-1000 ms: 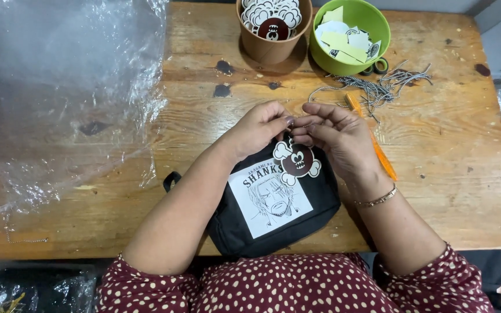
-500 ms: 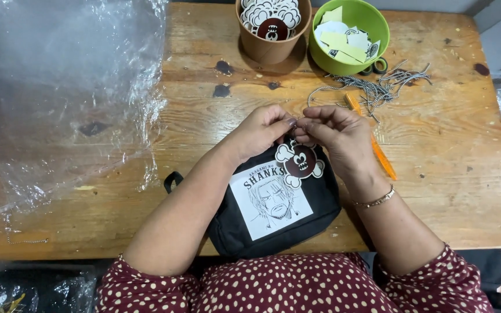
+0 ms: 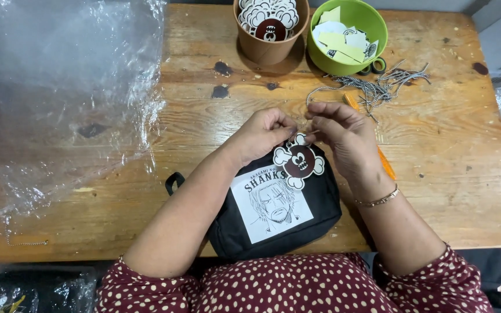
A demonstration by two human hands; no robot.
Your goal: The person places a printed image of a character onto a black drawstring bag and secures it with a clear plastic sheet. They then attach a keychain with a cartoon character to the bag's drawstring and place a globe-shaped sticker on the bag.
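Skull tag (image 3: 298, 162) lies on black pouch (image 3: 273, 208); left hand (image 3: 262, 134) and right hand (image 3: 343, 136) pinch closed at its top, fingertips almost meeting; what they grip too small to tell.

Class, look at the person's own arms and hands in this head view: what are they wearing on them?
Both forearms are bare. The sleeves are dark red with small cream dots and are pushed up near the elbows. The right hand has a thin gold-coloured bracelet at the wrist. The left hand shows no bracelet, and no rings can be made out on either.
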